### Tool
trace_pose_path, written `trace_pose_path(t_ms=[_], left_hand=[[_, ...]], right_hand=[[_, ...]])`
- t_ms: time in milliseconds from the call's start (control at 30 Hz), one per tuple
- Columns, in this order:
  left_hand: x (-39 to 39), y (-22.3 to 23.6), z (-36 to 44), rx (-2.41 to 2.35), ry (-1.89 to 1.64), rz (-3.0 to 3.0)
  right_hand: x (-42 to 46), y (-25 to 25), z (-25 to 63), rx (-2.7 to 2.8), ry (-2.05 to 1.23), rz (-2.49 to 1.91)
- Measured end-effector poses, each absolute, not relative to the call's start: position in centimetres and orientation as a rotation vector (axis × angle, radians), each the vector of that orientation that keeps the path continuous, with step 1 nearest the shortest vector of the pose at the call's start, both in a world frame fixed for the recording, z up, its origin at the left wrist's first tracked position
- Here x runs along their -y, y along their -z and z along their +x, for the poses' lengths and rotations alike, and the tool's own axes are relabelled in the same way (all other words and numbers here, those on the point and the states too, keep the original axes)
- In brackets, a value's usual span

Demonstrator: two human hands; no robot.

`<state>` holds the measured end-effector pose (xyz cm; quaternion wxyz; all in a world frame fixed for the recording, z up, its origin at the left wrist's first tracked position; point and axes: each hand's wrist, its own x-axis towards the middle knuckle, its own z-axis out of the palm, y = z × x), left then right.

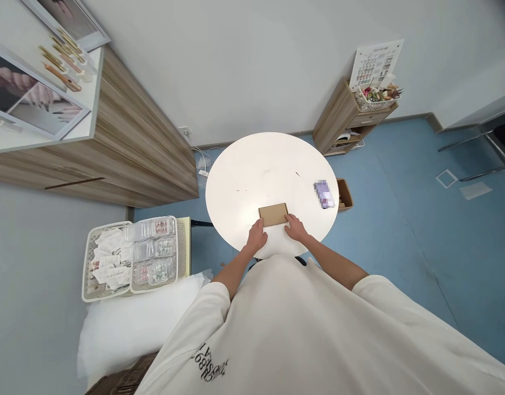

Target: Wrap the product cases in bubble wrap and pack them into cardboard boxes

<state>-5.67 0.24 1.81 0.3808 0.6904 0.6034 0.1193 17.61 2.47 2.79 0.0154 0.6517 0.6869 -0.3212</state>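
Note:
A small flat brown cardboard box point(273, 214) lies closed near the front edge of the round white table point(260, 164). At its left front corner is my left hand point(257, 236), thumb and fingers gripping that end. My right hand point(295, 227) holds the opposite end by its right side. Both hands rest close to the tabletop, and the underside of the box is hidden. To the right on the same table lies a purple item point(324, 194), blurred by pixels.
Left of me stand white plastic baskets point(88, 269) holding clear packs and paper slips, beside white wrapping sheets point(137, 323). A wooden cabinet point(145, 137) rises at the left. Behind the table's right side is a small wooden stand point(338, 118); an open carton point(346, 195) sits below.

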Motion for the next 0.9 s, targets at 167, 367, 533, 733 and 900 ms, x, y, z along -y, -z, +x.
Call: trace_pose_path(t_ms=[167, 367, 533, 733, 900], left_hand=[[-0.4, -1.8, -5.8, -1.526, -0.416, 1.632], [-0.1, -2.2, -6.0, -1.522, -0.458, 1.437], [0.4, -2.4, -6.3, -1.538, -0.496, 1.338], [0.3, -2.6, -5.8, -1.541, -0.534, 1.331], [-0.1, -3.3, -4.1, -1.583, -0.578, 1.292]], right_hand=[[-2.2, -2.7, 16.7, -2.070, 1.022, 2.157], [-1.1, -2.9, 15.5, -2.075, 1.091, 2.244], [-0.3, -3.3, 15.0, -2.110, 1.117, 2.332], [-0.2, -3.5, 15.8, -1.979, 1.246, 2.456], [-0.7, -3.7, 17.3, -1.894, 1.306, 2.596]])
